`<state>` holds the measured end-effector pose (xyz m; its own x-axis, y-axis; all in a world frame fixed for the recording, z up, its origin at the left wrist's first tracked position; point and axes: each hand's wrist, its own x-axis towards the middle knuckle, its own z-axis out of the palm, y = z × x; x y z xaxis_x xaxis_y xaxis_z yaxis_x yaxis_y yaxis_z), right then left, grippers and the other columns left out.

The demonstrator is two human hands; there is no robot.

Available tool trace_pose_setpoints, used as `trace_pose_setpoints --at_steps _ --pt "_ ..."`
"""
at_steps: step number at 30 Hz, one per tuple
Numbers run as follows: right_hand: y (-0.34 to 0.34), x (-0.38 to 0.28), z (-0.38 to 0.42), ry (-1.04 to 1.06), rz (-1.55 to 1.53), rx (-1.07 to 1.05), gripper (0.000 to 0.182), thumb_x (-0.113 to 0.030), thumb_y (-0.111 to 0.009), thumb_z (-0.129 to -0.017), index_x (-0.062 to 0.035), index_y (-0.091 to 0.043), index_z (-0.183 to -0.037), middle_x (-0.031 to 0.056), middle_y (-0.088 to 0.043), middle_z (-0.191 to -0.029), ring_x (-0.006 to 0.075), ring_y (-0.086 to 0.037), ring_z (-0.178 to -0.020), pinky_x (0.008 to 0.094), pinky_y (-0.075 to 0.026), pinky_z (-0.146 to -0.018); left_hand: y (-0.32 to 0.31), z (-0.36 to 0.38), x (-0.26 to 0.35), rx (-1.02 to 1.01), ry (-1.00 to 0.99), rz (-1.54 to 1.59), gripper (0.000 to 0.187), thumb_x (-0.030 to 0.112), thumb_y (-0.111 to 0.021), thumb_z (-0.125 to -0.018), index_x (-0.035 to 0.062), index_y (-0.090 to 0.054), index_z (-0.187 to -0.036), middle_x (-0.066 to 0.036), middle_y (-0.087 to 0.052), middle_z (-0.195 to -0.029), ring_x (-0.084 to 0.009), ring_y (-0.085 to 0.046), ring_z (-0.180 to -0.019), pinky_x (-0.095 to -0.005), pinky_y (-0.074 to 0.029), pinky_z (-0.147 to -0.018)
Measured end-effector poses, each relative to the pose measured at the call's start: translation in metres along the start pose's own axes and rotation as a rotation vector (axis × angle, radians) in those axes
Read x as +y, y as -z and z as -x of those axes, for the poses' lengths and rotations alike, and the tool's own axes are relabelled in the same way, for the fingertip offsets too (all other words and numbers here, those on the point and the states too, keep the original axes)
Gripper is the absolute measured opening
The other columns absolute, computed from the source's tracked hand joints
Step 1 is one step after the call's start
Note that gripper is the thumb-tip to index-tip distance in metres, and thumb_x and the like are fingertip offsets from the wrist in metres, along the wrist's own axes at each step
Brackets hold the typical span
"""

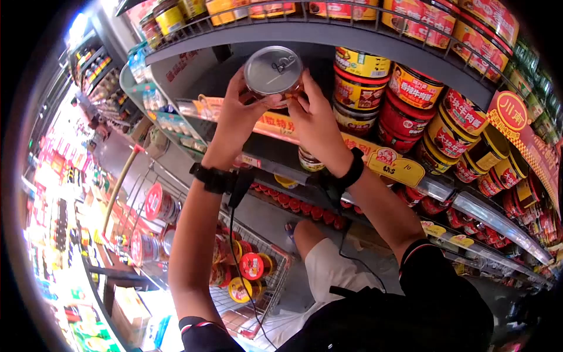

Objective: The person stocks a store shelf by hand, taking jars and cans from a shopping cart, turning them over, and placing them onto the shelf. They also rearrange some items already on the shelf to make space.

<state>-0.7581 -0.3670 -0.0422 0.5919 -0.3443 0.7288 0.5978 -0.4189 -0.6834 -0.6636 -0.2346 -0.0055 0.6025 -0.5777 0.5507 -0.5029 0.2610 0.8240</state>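
A round can point(272, 70) with a silver pull-tab lid is held up before the shelf, its lid facing me. My left hand point(241, 108) is closed around its left side. From the right, my right hand point(314, 111) grips the same can, the fingers of both hands meeting near its lower edge. The label is mostly hidden by my fingers. Just right of the can, stacked yellow and red jars point(358, 88) stand on the shelf.
An upper shelf point(328, 34) with a wire rail overhangs the can. Below left, a shopping cart point(275, 276) carries several jars point(252, 267). A price strip with a yellow tag point(396, 167) runs along the shelf front. Thin cables hang from both wrists.
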Motion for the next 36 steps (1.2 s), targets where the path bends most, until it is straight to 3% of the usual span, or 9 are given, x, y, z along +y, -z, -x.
trace_pose_setpoints --at_steps 7,10,16,19,24,26,29,32,36 --pt "0.007 0.013 -0.016 -0.057 -0.047 0.053 0.060 0.005 -0.055 -0.086 0.0014 -0.033 -0.141 0.0123 -0.052 -0.125 0.0171 -0.053 -0.115 0.0294 -0.042 -0.098 -0.015 -0.049 -0.029 -0.223 0.161 0.073 0.059 0.014 -0.077 -0.084 0.0013 -0.048 -0.134 -0.007 -0.063 -0.112 -0.0128 -0.058 -0.105 -0.0285 -0.048 -0.090" --pt "0.000 0.043 -0.019 -0.002 0.014 0.101 0.052 0.001 -0.058 -0.085 0.0012 -0.039 -0.133 0.0110 -0.056 -0.117 0.0179 -0.055 -0.107 0.0298 -0.044 -0.093 -0.006 -0.060 -0.052 -0.373 0.208 0.109 0.051 0.014 -0.070 -0.090 0.0007 -0.048 -0.134 -0.009 -0.062 -0.124 -0.0157 -0.056 -0.113 -0.0325 -0.044 -0.100" --pt "-0.010 0.048 -0.028 -0.098 0.073 0.219 0.039 -0.005 -0.060 -0.085 0.0009 -0.048 -0.122 0.0097 -0.060 -0.105 0.0178 -0.058 -0.096 0.0307 -0.046 -0.087 -0.010 -0.078 -0.092 -0.430 0.019 0.104 0.042 0.012 -0.064 -0.093 0.0015 -0.053 -0.132 -0.008 -0.061 -0.129 -0.0175 -0.055 -0.116 -0.0322 -0.043 -0.102" --pt "-0.005 0.032 -0.030 -0.186 0.018 0.221 0.037 -0.007 -0.061 -0.084 0.0001 -0.051 -0.118 0.0084 -0.060 -0.103 0.0172 -0.057 -0.093 0.0303 -0.046 -0.085 -0.019 -0.085 -0.077 -0.393 0.051 0.015 0.046 0.019 -0.072 -0.087 0.0024 -0.057 -0.127 -0.008 -0.067 -0.117 -0.0190 -0.061 -0.109 -0.0332 -0.047 -0.094" --pt "-0.005 0.016 -0.042 -0.287 -0.231 0.127 0.029 -0.007 -0.061 -0.080 -0.0025 -0.058 -0.108 0.0039 -0.060 -0.095 0.0144 -0.055 -0.085 0.0282 -0.045 -0.076 -0.010 -0.127 -0.166 -0.364 -0.519 -0.760 0.044 0.038 -0.062 -0.088 0.0135 -0.064 -0.125 -0.010 -0.068 -0.120 -0.0325 -0.058 -0.118 -0.0414 -0.041 -0.102" --pt "-0.007 0.030 -0.057 -0.328 -0.294 0.128 0.026 -0.007 -0.061 -0.078 -0.0029 -0.059 -0.104 0.0020 -0.060 -0.091 0.0135 -0.055 -0.083 0.0274 -0.043 -0.073 -0.012 -0.140 -0.172 -0.474 -0.494 -1.015 0.047 0.040 -0.060 -0.087 0.0160 -0.063 -0.126 -0.011 -0.065 -0.125 -0.0328 -0.056 -0.121 -0.0419 -0.038 -0.105" --pt "-0.008 0.045 -0.069 -0.471 -0.380 0.204 0.024 -0.008 -0.060 -0.079 -0.0020 -0.061 -0.102 0.0014 -0.061 -0.089 0.0134 -0.056 -0.083 0.0285 -0.043 -0.072 -0.022 -0.153 -0.179 -0.531 -0.475 -1.057 0.048 0.037 -0.058 -0.088 0.0153 -0.059 -0.130 -0.011 -0.061 -0.130 -0.0317 -0.053 -0.124 -0.0420 -0.038 -0.105" --pt "-0.013 0.053 -0.067 -0.390 -0.339 0.290 0.023 -0.006 -0.059 -0.080 -0.0011 -0.061 -0.102 0.0018 -0.062 -0.092 0.0144 -0.058 -0.087 0.0284 -0.043 -0.078 -0.042 -0.168 -0.183 -0.537 -0.462 -0.946 0.049 0.034 -0.056 -0.089 0.0145 -0.056 -0.134 -0.011 -0.056 -0.135 -0.0307 -0.050 -0.127 -0.0421 -0.037 -0.106" --pt "-0.001 0.002 -0.041 -0.259 -0.310 0.124 0.041 -0.001 -0.057 -0.082 0.0044 -0.053 -0.123 0.0077 -0.060 -0.116 0.0170 -0.055 -0.110 0.0299 -0.040 -0.097 -0.073 -0.193 -0.193 -0.564 -0.428 -0.821 0.050 0.029 -0.054 -0.091 0.0135 -0.052 -0.139 -0.012 -0.050 -0.143 -0.0293 -0.047 -0.131 -0.0423 -0.037 -0.107"
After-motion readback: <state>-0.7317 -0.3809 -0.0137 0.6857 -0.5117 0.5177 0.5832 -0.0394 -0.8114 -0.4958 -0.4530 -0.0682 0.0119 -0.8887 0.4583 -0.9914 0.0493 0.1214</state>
